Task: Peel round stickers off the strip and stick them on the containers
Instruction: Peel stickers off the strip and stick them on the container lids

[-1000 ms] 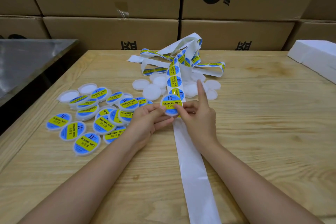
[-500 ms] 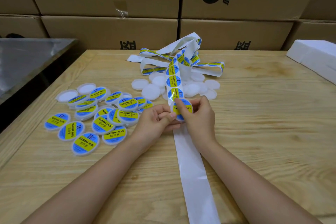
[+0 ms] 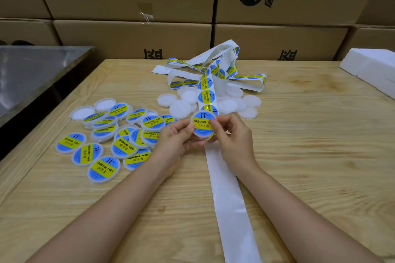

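Pinching in left hand (image 3: 177, 141) and right hand (image 3: 233, 141), together, a round white plastic container (image 3: 203, 134), blue-and-yellow round sticker (image 3: 202, 123) on. Labelled pile (image 3: 124, 145) left of hands; bare white containers (image 3: 181, 109), white paper strip (image 3: 226, 198) running beyond.

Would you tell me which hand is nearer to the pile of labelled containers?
Left. The left hand sits right beside the labelled containers; the right hand is farther off, beyond the held container.
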Tool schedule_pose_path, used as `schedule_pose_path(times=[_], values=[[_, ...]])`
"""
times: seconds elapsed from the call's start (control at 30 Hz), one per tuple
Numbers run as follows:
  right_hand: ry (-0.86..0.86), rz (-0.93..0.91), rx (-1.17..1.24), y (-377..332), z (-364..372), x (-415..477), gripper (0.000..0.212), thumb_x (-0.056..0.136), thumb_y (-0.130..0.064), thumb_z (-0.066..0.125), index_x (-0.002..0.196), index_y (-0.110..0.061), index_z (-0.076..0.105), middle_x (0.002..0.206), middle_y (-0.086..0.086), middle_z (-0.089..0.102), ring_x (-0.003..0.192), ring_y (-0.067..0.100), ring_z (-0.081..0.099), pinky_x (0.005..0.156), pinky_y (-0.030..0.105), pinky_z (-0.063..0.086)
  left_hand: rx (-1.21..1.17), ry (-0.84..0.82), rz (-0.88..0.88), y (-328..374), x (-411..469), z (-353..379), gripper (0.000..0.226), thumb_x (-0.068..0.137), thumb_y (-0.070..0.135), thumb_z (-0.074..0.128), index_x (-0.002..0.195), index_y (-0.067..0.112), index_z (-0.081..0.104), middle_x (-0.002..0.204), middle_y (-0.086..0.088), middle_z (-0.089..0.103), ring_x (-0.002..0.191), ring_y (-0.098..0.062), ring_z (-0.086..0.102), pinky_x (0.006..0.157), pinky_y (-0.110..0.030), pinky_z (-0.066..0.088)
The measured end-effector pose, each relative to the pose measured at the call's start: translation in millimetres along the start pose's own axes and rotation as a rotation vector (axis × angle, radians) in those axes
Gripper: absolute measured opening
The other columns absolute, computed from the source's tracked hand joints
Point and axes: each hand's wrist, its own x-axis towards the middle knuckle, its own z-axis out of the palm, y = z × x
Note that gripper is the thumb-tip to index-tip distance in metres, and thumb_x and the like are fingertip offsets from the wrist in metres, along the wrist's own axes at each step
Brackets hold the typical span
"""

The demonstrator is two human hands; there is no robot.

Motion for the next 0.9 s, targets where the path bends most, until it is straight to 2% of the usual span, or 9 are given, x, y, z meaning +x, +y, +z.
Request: schedule_pose_path(times=[0.07, 0.13, 0.27, 0.43, 0.53, 0.63, 0.77, 0.83, 0.9], values=[[0.04, 0.017, 0.02, 1.2, -0.4, 0.8, 0.013, 0.091, -0.013, 0.059, 0.079, -0.014, 0.06, 0.079, 0.01, 0.069, 0.061, 0.021, 0.065, 0.054, 0.026, 0.052, 0.026, -0.012, 0.0, -0.8, -0.7, 1.4, 0.019, 0.095, 0.006, 0.044, 0.098, 0.005, 0.063, 0.079, -0.006, 0.073, 0.07, -0.016, 0.07, 0.06, -0.023, 0.056], [0.057, 0.024, 0.019, 2.3, -0.8, 1.7, 0.015, 0.092, -0.014, 0.058, 0.078, -0.011, 0.059, 0.076, 0.012, 0.069, 0.06, 0.019, 0.065, 0.055, 0.031, 0.053, 0.038, -0.016, -0.003, -1.6, -1.1, 2.0, 0.019, 0.095, 0.004, 0.044, 0.098, 0.004, 0.062, 0.078, -0.007, 0.073, 0.07, -0.017, 0.07, 0.06, -0.023, 0.056], [0.062, 0.025, 0.014, 5.0, -0.2, 2.0, 0.017, 0.093, -0.017, 0.057, 0.077, -0.012, 0.057, 0.076, 0.014, 0.069, 0.06, 0.027, 0.065, 0.058, 0.041, 0.054, 0.044, -0.023, -0.015, -1.0, -1.0, 1.6, 0.018, 0.095, 0.005, 0.044, 0.099, 0.004, 0.062, 0.079, -0.007, 0.073, 0.071, -0.018, 0.07, 0.06, -0.022, 0.056], [0.003, -0.027, -0.032, 4.9, 1.1, 2.0, 0.014, 0.09, -0.013, 0.06, 0.081, -0.023, 0.056, 0.077, -0.008, 0.065, 0.069, 0.006, 0.061, 0.064, 0.031, 0.052, -0.022, -0.011, -0.021, -1.0, -1.1, -0.7, 0.018, 0.094, 0.004, 0.044, 0.095, 0.003, 0.062, 0.079, -0.007, 0.074, 0.072, -0.019, 0.071, 0.059, -0.022, 0.056], [-0.082, -0.014, 0.012, 5.3, 0.7, 0.9, 0.017, 0.088, -0.008, 0.062, 0.091, -0.023, 0.055, 0.086, 0.005, 0.063, 0.08, 0.014, 0.058, 0.074, 0.042, 0.053, -0.042, -0.002, -0.017, -0.4, 0.0, -2.4, 0.02, 0.095, 0.005, 0.044, 0.094, 0.003, 0.064, 0.078, -0.007, 0.074, 0.07, -0.016, 0.071, 0.059, -0.021, 0.056], [-0.141, -0.009, 0.027, 5.7, 1.0, -0.4, 0.028, 0.083, -0.003, 0.066, 0.096, -0.024, 0.053, 0.091, 0.006, 0.063, 0.082, 0.018, 0.059, 0.077, 0.034, 0.052, -0.083, 0.028, -0.021, -0.3, 1.4, -2.7, 0.019, 0.094, 0.005, 0.047, 0.09, 0.004, 0.066, 0.08, -0.008, 0.073, 0.073, -0.016, 0.071, 0.061, -0.023, 0.056], [-0.098, 0.007, 0.023, 7.1, -0.9, 1.0, 0.022, 0.082, -0.007, 0.069, 0.088, -0.025, 0.057, 0.078, 0.004, 0.062, 0.071, 0.013, 0.054, 0.069, 0.035, 0.048, -0.041, 0.038, 0.013, -3.4, 0.5, 0.0, 0.01, 0.086, -0.002, 0.056, 0.091, 0.004, 0.063, 0.081, -0.007, 0.073, 0.074, -0.016, 0.07, 0.063, -0.026, 0.057], [-0.05, 0.029, 0.039, 6.8, -2.5, 2.9, 0.013, 0.084, -0.008, 0.068, 0.081, -0.018, 0.06, 0.074, 0.016, 0.063, 0.066, 0.016, 0.053, 0.064, 0.041, 0.047, 0.007, 0.033, 0.028, -5.3, -1.1, 1.5, 0.015, 0.082, -0.007, 0.059, 0.092, 0.003, 0.061, 0.079, -0.005, 0.073, 0.073, -0.014, 0.07, 0.062, -0.025, 0.057], [-0.007, 0.06, 0.066, 6.4, -2.7, 4.5, 0.013, 0.086, -0.011, 0.067, 0.075, -0.012, 0.059, 0.07, 0.018, 0.064, 0.057, 0.018, 0.053, 0.056, 0.038, 0.046, 0.05, 0.027, 0.025, -6.3, -2.2, 2.6, 0.017, 0.081, -0.008, 0.061, 0.093, 0.003, 0.06, 0.078, -0.004, 0.073, 0.073, -0.015, 0.07, 0.061, -0.024, 0.056]])
